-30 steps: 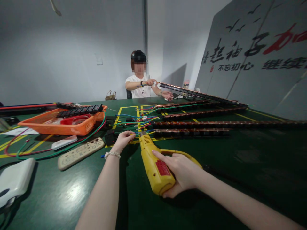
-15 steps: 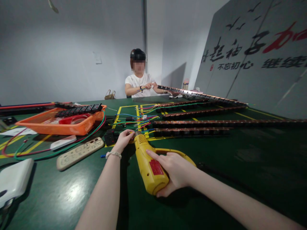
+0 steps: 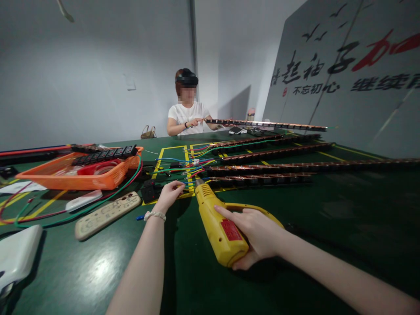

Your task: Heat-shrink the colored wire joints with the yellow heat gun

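My right hand (image 3: 254, 234) is wrapped round the body of a yellow heat gun (image 3: 218, 227), its metal nozzle pointing away from me. Ahead of the nozzle lie thin coloured wires (image 3: 188, 183) that run out of the nearest black strip (image 3: 259, 180) with copper conductors. To the left of the nozzle, my left hand (image 3: 171, 192) is closed in a pinch at the end of a wire. The fingertips hide most of what they grip. A small black block (image 3: 149, 190) stands just left of that hand.
An orange basket (image 3: 65, 181) with black parts and a red roll stands left. Nearer are a beige power strip (image 3: 108, 215) and a white box (image 3: 19, 253). More copper-lined strips (image 3: 275, 153) cross the table's right side. Opposite, a person (image 3: 187, 113) holds another strip (image 3: 262, 124).
The heat gun in my right hand has moved to the right, its nozzle now away from my left fingers. The strip held by the person opposite has swung to a flatter angle.
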